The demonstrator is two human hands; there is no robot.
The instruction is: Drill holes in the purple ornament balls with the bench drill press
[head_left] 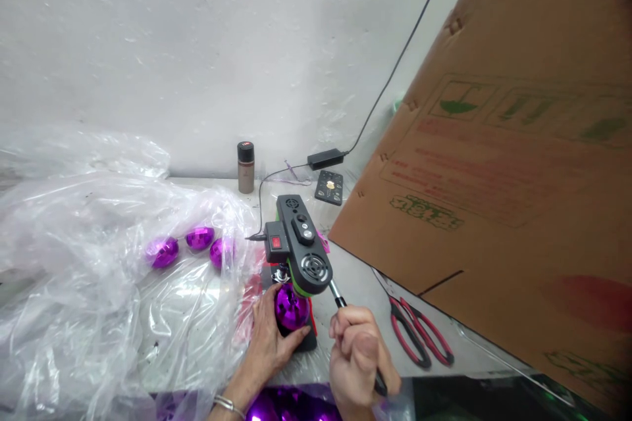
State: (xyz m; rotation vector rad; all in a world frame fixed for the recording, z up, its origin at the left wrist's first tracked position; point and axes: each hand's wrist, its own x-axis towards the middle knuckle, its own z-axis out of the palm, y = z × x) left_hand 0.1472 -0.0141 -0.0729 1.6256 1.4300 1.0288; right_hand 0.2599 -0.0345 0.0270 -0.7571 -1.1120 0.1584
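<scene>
While right grip (358, 356) clasps lever (338, 297), purple ball (290, 306) cupped in left grip (269, 344)

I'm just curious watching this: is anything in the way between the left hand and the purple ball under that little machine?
Nothing visible. The left hand cups the purple ball, which sits right under the black machine; the right hand grips its lever.

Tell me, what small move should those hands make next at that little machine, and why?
Probably pull the lever down with the right hand. That hand is closed around the lever's grip, and the lever stands raised at a slant. The left hand cups the purple ball, which sits on the base right under the head of the machine, so the piece looks placed and steadied.
</scene>
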